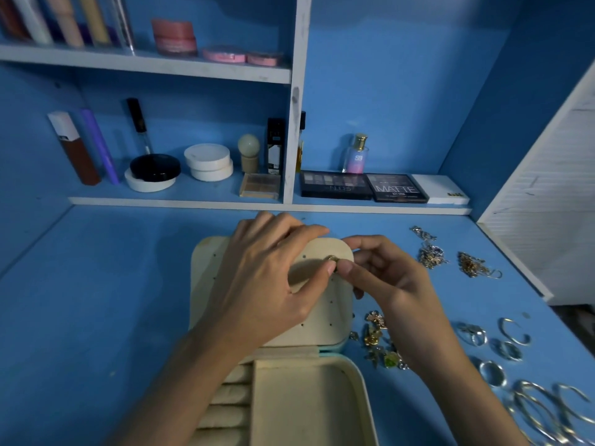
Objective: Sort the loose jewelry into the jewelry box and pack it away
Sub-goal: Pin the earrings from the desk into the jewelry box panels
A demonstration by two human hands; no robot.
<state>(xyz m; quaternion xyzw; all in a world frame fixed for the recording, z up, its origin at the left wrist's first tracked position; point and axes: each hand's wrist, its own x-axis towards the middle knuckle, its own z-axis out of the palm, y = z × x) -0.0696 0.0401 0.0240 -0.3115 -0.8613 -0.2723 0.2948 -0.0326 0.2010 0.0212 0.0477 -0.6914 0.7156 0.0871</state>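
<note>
A cream jewelry box (pixel 325 387) lies open on the blue desk, its perforated earring panel (pixel 328 304) raised at the back. My left hand (pixel 267 284) rests on that panel. My right hand (pixel 383 278) meets it there, and the fingertips of both hands pinch a small gold earring (pixel 331 259) against the panel. Ring rolls (pixel 228 410) fill the box's left side, and the large compartment beside them is bare. Loose gold earrings (pixel 376 333) lie just right of the box, partly hidden by my right wrist.
Tangled chains (pixel 429 252) and a gold chain heap (pixel 473 263) lie far right on the desk. Silver rings (pixel 476 336) and hoop bangles (pixel 547 410) spread along the right front. Cosmetics, eyeshadow palettes (pixel 363 188) and a perfume bottle (pixel 355 156) fill the back shelves.
</note>
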